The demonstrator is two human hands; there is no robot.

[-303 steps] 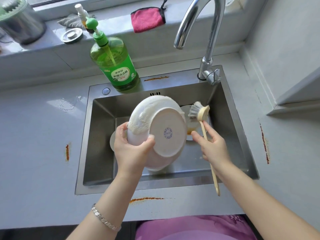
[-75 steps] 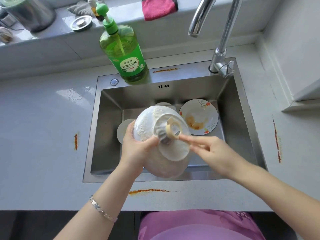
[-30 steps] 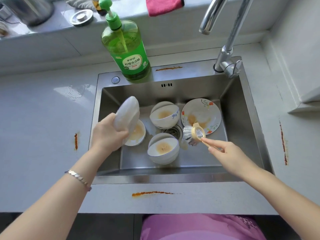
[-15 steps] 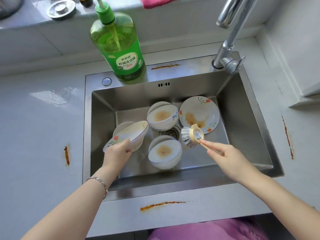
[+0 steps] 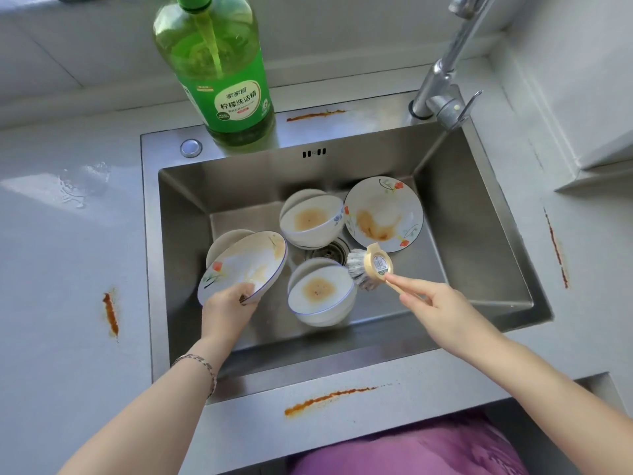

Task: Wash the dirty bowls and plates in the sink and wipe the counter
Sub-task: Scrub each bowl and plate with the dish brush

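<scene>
My left hand (image 5: 228, 305) grips the near rim of a flowered plate (image 5: 245, 262), tilted over another dish at the sink's left. My right hand (image 5: 436, 306) pinches the wooden handle of a dish brush (image 5: 368, 267), whose bristle head hangs over the drain (image 5: 330, 250). Two stained bowls sit in the steel sink (image 5: 479, 234): one near (image 5: 320, 291), one farther back (image 5: 311, 217). A stained flowered plate (image 5: 383, 214) leans at the back right.
A green dish soap bottle (image 5: 219, 70) stands on the sink's back ledge, with the faucet (image 5: 442, 87) at the back right. Orange stains streak the counter at the left (image 5: 111, 313), at the front (image 5: 329, 399) and at the right (image 5: 556, 248). A puddle (image 5: 78, 186) lies at the left.
My left hand has brought the plate down from upright over the sink's left edge into the basin, face up. The brush stays over the drain. The camera has come closer.
</scene>
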